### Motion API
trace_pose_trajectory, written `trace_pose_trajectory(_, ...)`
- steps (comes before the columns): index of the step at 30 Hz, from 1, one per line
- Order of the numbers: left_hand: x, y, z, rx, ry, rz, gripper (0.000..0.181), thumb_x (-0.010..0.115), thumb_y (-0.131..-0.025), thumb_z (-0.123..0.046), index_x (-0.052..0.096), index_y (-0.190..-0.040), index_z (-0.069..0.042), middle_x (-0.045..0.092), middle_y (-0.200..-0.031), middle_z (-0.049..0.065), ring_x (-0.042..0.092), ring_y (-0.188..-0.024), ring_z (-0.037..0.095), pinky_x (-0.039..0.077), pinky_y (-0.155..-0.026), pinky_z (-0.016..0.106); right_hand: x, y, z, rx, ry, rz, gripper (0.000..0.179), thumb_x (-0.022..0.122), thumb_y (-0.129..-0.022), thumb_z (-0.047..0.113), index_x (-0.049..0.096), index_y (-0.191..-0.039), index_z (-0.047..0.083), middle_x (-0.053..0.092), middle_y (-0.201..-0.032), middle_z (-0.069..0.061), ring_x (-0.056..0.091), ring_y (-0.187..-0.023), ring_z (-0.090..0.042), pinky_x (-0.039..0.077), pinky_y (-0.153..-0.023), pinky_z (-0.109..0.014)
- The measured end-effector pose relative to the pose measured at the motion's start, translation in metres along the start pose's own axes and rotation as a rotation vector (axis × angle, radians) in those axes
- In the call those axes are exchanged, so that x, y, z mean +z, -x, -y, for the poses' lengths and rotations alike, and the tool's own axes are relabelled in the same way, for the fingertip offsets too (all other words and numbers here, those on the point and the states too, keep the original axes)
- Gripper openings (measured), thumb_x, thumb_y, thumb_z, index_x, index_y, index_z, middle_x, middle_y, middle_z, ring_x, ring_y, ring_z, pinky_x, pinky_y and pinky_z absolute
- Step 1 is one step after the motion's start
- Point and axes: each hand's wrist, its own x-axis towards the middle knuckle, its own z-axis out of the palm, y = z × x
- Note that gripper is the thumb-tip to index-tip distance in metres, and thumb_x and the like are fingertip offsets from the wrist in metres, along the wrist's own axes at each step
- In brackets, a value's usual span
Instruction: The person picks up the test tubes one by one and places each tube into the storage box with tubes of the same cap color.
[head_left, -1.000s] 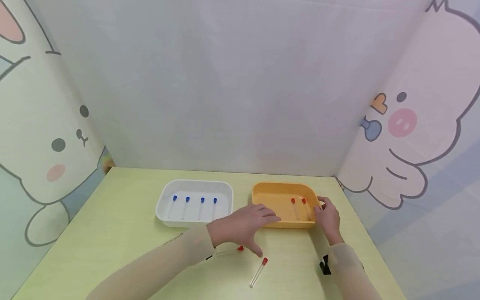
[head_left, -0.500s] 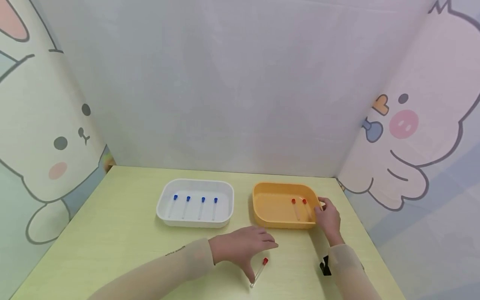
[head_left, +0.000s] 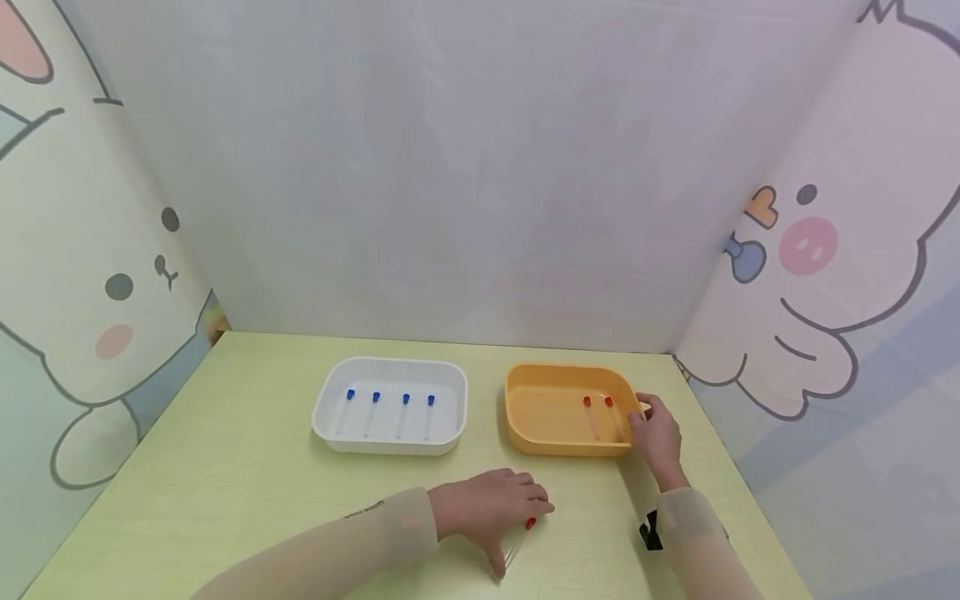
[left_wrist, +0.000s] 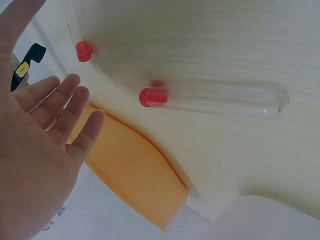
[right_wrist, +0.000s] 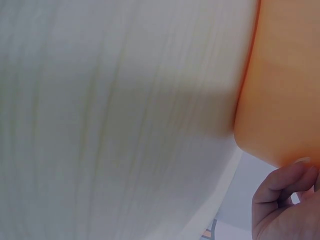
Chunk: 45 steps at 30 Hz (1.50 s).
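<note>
My left hand hovers low over a clear tube with a red cap, its thumb near the tube's bottom end and its fingers near the cap. In the left wrist view the fingers are spread and rather straight, holding nothing. A second red-capped tube lies on the table there; hand and sleeve hide it in the head view. My right hand grips the right edge of the orange tray. Two red-capped tubes lie side by side in that tray's right part.
A white tray stands left of the orange one, with several blue-capped tubes laid in a row. Both trays sit toward the back of the pale yellow-green table. A light curtain closes off the rear, with cartoon-printed cloth at both sides.
My left hand has come away from the orange tray toward the table's front and lowered over the red-capped tube. The right hand stays on the tray's edge.
</note>
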Motion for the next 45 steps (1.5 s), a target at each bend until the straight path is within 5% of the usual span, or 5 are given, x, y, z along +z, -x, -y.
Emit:
trace_pose_trajectory(36,0.014,-0.006,-0.005,0.033,-0.131,-0.024,0.079,0.083,-0.062,-0.078,0.062,-0.125,-0.035,0.057,-0.126,-0.019,0.053,-0.115,-0.001,0.042,-0.083,0.013,0.001,0.0,0.002,0.001,0.01,-0.016,0.045,0.052,-0.1,0.012,0.053,-0.143,0.0,0.057,-0.102,-0.023,0.055,-0.081,-0.03,0.043,-0.06,-0.028)
trace_pose_trajectory(45,0.003,-0.01,-0.001,0.023,-0.091,-0.045,0.08,0.084,-0.066,-0.074,0.064,-0.129,-0.03,0.058,-0.131,-0.017,0.053,-0.118,0.001,0.045,-0.09,0.015,0.001,-0.002,0.001,0.008,0.008,-0.007,0.045,0.053,-0.101,0.012,0.052,-0.144,-0.001,0.058,-0.104,-0.024,0.055,-0.082,-0.03,0.044,-0.06,-0.027)
